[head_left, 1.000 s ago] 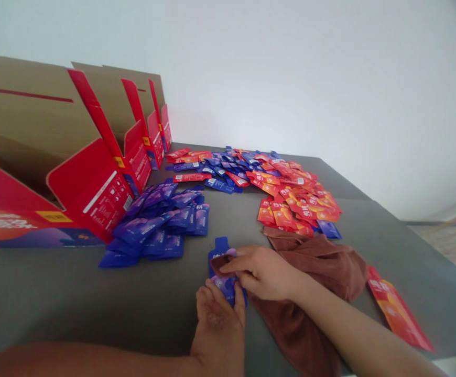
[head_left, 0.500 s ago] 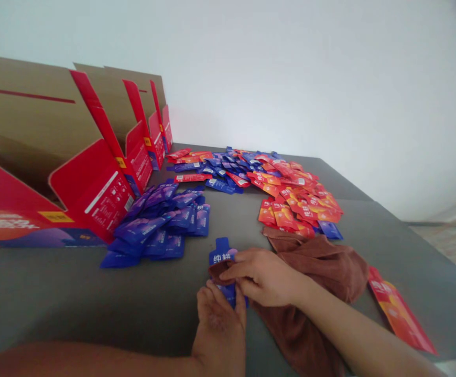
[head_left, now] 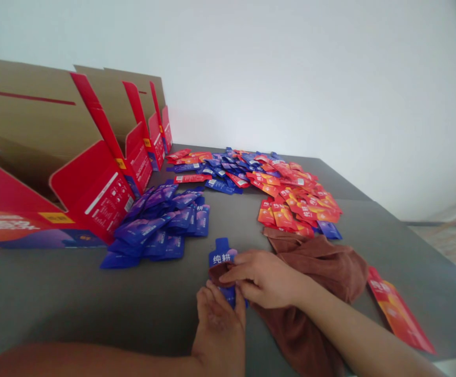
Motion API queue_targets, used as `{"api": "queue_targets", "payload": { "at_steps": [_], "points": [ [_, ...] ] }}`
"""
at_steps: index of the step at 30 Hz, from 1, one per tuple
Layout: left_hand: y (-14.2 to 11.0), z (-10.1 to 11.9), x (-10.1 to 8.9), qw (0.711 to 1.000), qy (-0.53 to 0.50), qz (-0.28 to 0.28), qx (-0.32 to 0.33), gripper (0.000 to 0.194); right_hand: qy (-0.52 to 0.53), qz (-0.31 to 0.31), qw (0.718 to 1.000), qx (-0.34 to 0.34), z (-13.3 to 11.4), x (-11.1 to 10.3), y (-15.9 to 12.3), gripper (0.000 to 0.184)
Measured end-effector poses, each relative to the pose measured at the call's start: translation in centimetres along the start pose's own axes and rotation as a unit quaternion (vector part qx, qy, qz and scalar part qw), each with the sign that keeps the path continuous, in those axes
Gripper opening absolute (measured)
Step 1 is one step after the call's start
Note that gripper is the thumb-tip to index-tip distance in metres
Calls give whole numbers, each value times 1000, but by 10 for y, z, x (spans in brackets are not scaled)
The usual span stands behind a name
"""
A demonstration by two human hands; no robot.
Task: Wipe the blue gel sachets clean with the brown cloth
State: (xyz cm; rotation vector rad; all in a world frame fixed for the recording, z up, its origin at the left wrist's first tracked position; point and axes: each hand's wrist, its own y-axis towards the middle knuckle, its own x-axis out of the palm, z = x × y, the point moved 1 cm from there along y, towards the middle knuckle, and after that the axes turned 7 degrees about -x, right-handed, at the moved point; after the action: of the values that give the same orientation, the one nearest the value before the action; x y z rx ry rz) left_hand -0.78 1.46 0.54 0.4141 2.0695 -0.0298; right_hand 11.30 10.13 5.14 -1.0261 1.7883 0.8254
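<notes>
Cardboard display boxes [head_left: 92, 191], red and brown with their flaps standing up, line the upper left of the frame on a grey counter [head_left: 47, 298]. Just right of them, touching the nearest box, lies a loose heap of blue sachets [head_left: 157, 230], overlapping one another. Above that heap, across the upper middle, we see a scattered band of mixed red and blue sachets [head_left: 228, 170].

At bottom centre sits our left hand [head_left: 218, 327], its fingers [head_left: 212, 298] curled up against the lower end of a single blue sachet [head_left: 222, 256]. That sachet, with white lettering on its upper part, is held between our two hands, just in front of the blue heap. Our right hand [head_left: 265, 277] lies to the right of it, fingers [head_left: 238, 275] closed together over the sachet's middle. A fold of brown towel [head_left: 322, 267] seems to be pinched between those fingers and the sachet, though the hands hide much of it.

The rest of the towel spreads under our right forearm. Just behind it lies a heap of orange-red sachets [head_left: 299, 207]. At the far right, one long orange-red packet [head_left: 397, 314] lies on the counter just beside the towel.
</notes>
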Motion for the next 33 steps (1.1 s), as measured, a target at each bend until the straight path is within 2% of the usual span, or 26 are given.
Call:
{"api": "queue_targets", "payload": {
  "at_steps": [3,8,10,12,16,18,24,26,33],
  "points": [
    [0,0,1,1000,10,-2,6,45,13,4,1000,8,2,1,0,35],
    [1,-1,4,999,27,27,9,46,-22,51,992,112,20,2,-2,36],
    [1,-1,4,999,30,35,8,46,-31,55,990,127,21,2,-2,35],
    [1,-1,3,999,25,38,6,45,-29,48,993,100,17,2,-2,35],
    [1,1,2,1000,0,20,7,42,1,5,1000,1,4,2,-1,33],
    [1,1,2,1000,-7,17,10,42,8,2,1000,-4,3,3,0,33],
    [1,0,4,999,10,38,6,45,-34,57,991,119,20,4,0,35],
    [1,0,4,999,17,38,7,45,-40,61,989,127,22,4,-1,35],
    [1,0,3,999,13,28,11,44,30,16,999,-4,8,1,-1,35]
  ]
}}
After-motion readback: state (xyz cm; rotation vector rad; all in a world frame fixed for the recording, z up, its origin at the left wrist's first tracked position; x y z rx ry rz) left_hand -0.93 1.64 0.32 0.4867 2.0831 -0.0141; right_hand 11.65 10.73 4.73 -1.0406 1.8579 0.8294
